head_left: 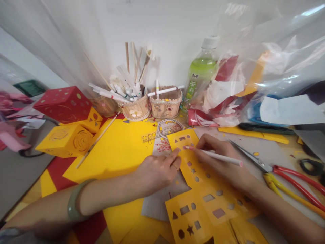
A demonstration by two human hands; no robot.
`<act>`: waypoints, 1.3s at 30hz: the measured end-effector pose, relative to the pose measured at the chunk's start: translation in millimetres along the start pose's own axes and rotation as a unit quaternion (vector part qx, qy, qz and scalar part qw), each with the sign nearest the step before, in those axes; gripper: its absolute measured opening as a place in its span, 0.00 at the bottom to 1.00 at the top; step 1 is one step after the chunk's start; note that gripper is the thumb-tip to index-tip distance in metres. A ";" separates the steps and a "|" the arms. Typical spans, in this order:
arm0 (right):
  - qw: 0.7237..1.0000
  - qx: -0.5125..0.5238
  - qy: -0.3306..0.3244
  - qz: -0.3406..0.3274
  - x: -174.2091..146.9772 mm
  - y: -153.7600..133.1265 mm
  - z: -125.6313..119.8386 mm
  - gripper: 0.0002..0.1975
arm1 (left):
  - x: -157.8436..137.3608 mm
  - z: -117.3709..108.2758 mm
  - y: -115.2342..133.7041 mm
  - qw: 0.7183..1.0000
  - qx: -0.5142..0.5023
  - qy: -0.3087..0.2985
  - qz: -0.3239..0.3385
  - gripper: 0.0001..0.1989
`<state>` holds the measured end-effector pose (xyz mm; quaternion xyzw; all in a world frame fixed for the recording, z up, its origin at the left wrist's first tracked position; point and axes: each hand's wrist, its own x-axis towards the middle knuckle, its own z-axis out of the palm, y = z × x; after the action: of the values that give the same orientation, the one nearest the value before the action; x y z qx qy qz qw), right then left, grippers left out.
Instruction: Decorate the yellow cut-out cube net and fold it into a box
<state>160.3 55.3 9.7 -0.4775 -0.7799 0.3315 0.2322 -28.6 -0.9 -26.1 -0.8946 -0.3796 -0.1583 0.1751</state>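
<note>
A slim white pen [219,156] with pink ends is gripped in my right hand [223,159], its tip low over the yellow cut-out paper [188,189]. This paper has small shapes cut through it: stars, triangles, rectangles and rounded holes. My left hand [161,171] lies on the paper's left edge, fingers curled and fingertips pressed down close to the pen tip. Beneath is a grey sheet [154,203], and a large plain yellow sheet [119,145] lies on the left. Large scissors [269,169] with red and yellow handles rest to the right of my right hand.
Two wooden baskets [135,110] of pens and brushes stand at the back, near a green drink bottle [200,71]. Yellow [66,139] and red boxes [66,103] sit on the left, beside a thin stick [98,140]. Plastic-wrapped scraps [223,101] fill the back right.
</note>
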 end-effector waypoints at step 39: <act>0.970 0.202 0.137 0.000 -1.7 6.5 -21.6 0.06 | 8.1 -14.8 -7.5 0.915 -0.316 0.150 -0.202 0.09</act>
<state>179.5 62.3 19.4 -0.4610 -0.6579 0.4137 0.4283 -30.9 2.6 -8.1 -0.7732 -0.4516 -0.4344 -0.0975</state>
